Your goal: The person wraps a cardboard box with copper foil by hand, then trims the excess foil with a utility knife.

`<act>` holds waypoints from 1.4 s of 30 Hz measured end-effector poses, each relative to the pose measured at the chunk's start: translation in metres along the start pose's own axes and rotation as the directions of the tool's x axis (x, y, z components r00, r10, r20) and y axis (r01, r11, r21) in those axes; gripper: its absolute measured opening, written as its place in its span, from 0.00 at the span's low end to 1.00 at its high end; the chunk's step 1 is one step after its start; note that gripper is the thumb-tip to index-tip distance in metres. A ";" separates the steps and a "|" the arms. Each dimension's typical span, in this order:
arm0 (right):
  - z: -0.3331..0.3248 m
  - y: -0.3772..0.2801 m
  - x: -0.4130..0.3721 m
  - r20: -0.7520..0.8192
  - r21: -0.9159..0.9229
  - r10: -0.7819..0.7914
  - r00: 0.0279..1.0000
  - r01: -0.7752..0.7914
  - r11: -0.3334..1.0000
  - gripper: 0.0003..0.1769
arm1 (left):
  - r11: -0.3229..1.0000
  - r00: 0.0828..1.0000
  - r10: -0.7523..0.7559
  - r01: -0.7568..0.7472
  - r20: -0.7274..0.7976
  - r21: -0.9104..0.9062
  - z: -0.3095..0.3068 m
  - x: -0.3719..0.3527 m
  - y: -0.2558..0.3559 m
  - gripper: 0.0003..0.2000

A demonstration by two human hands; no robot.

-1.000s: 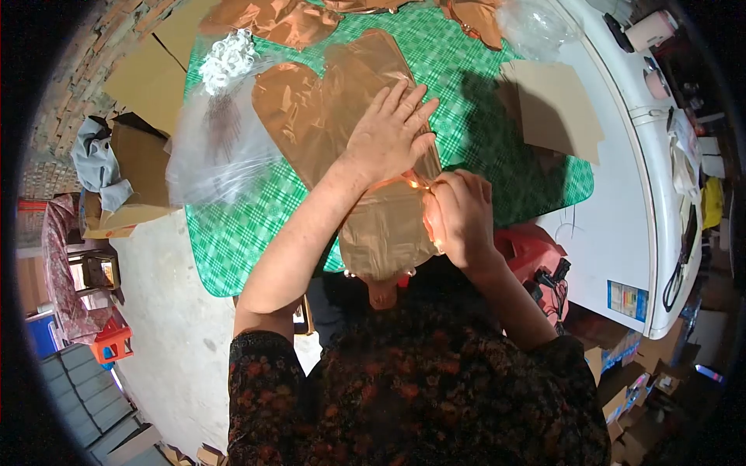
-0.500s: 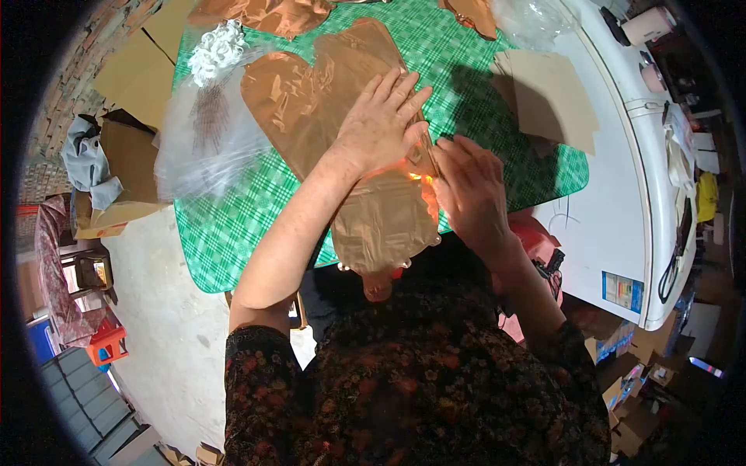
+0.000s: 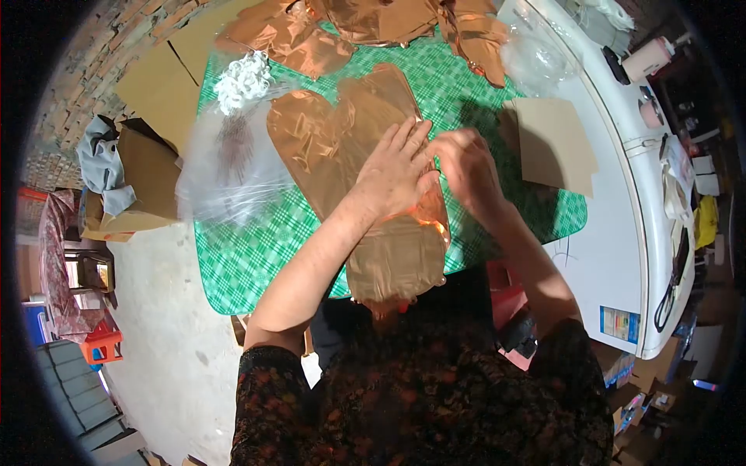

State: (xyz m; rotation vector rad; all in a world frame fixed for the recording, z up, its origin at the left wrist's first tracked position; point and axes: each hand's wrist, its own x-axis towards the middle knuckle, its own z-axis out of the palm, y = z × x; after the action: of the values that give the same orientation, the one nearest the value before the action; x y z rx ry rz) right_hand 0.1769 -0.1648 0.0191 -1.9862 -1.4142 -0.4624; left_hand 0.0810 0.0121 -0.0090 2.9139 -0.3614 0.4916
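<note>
A flat copper-coloured foil balloon [image 3: 326,159] lies on the green plaid tablecloth [image 3: 241,268], with two rounded lobes pointing away from me. Its near end hangs over the table's front edge towards my body. My left hand [image 3: 394,171] rests flat on the middle of the balloon, fingers stretched out. Beside those fingertips, my right hand [image 3: 468,171] is closed with bent fingers at the balloon's right edge. The exact pinch is partly hidden behind its fingers. Light glints orange on creased foil below my left palm.
More copper foil balloons [image 3: 291,39] lie at the far edge. Clear plastic bags [image 3: 225,171] and a bunch of white curled ribbons [image 3: 242,80] are at the left. Brown cardboard sheets [image 3: 556,144] sit right, near a white appliance [image 3: 606,256]. An open carton [image 3: 144,175] stands beyond the table's left.
My right hand has moved up along the balloon's right edge to beside my left fingertips. My left hand stays flat on the foil. The whole view has shifted slightly.
</note>
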 end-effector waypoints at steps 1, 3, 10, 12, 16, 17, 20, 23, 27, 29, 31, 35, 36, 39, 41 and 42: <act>0.008 0.012 0.012 -0.016 0.023 -0.016 1.000 0.016 1.000 0.14 | 1.000 1.000 -0.003 0.003 -0.010 -0.019 0.000 0.000 0.000 0.29; 0.016 0.032 0.032 -0.026 0.132 -0.099 0.995 0.101 0.986 0.14 | 0.999 1.000 -0.011 0.012 0.008 -0.042 -0.002 0.001 0.001 0.29; 0.033 0.073 0.068 0.152 0.211 -0.203 0.967 0.169 0.963 0.14 | 0.997 0.998 -0.037 0.040 0.043 -0.061 -0.002 0.000 0.003 0.31; 0.038 0.081 0.078 0.191 0.194 -0.181 0.965 0.143 0.970 0.14 | 0.996 0.998 -0.040 0.043 0.042 -0.072 -0.002 0.001 0.002 0.32; 0.051 0.089 0.084 0.170 0.082 -0.105 0.980 0.092 0.992 0.16 | 0.997 0.998 -0.041 0.044 0.053 -0.061 0.001 0.000 0.003 0.32; 0.052 0.089 0.087 0.161 0.052 -0.087 0.983 0.079 0.996 0.17 | 0.998 0.997 -0.042 0.045 0.063 -0.051 0.000 0.000 0.003 0.32; 0.062 0.095 0.094 0.078 -0.027 -0.135 0.988 0.138 0.990 0.12 | 0.998 0.998 -0.039 0.041 0.044 -0.050 0.000 0.000 0.003 0.32; 0.073 0.110 0.103 0.075 -0.088 -0.110 0.991 0.117 0.989 0.13 | 0.998 0.999 -0.040 0.041 0.034 -0.039 -0.002 -0.001 0.005 0.32; 0.072 0.119 0.123 0.147 -0.147 -0.091 0.985 0.113 0.983 0.14 | 0.998 0.999 -0.040 0.041 0.010 -0.048 -0.001 -0.001 0.005 0.33; 0.078 0.115 0.133 0.176 -0.150 0.174 0.969 -0.148 0.977 0.17 | 0.997 0.999 -0.038 0.037 -0.004 -0.068 -0.001 -0.001 0.005 0.33; 0.067 0.105 0.150 0.361 -0.149 0.281 0.889 -0.243 0.959 0.20 | 0.995 0.999 -0.040 0.038 -0.022 -0.088 -0.002 -0.001 0.005 0.32; 0.078 0.098 0.160 0.464 -0.223 0.328 0.823 -0.249 0.942 0.21 | 0.993 0.998 -0.038 0.032 -0.049 -0.112 -0.003 -0.002 0.006 0.31; 0.085 0.101 0.162 0.478 -0.246 0.382 0.791 -0.297 0.923 0.21 | 0.993 0.998 -0.039 0.033 -0.050 -0.115 -0.002 -0.002 0.006 0.31; 0.100 0.114 0.167 0.488 -0.275 0.465 0.738 -0.376 0.885 0.19 | 0.993 0.998 -0.038 0.033 -0.045 -0.117 -0.003 -0.001 0.005 0.31; 0.102 0.123 0.164 0.469 -0.234 0.420 0.777 -0.349 0.907 0.18 | 0.993 0.998 -0.043 0.039 -0.034 -0.114 -0.005 -0.002 0.006 0.31; 0.097 0.118 0.163 0.453 -0.232 0.429 0.781 -0.361 0.903 0.18 | 0.992 0.999 -0.039 0.035 -0.032 -0.117 -0.004 -0.001 0.006 0.31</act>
State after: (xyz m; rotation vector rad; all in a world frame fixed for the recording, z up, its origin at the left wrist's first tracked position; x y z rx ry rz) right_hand 0.3371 -0.0084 0.0134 -2.5582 -1.2036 0.1714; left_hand 0.0770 0.0076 -0.0053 2.7905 -0.3191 0.4961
